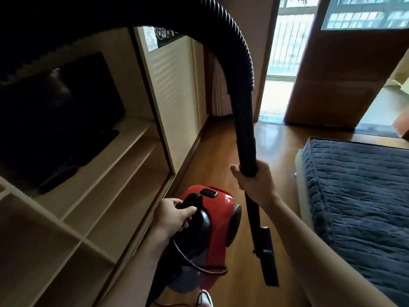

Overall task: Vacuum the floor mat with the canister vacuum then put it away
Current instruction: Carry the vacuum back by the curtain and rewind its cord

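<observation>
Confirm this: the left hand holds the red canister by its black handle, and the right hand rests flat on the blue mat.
Not quite. The head view shows the right hand gripping the black wand, apart from the blue mat. The left hand does hold the red canister by its black handle.

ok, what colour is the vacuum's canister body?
Red canister body with a black handle; clearest in the head view.
</observation>
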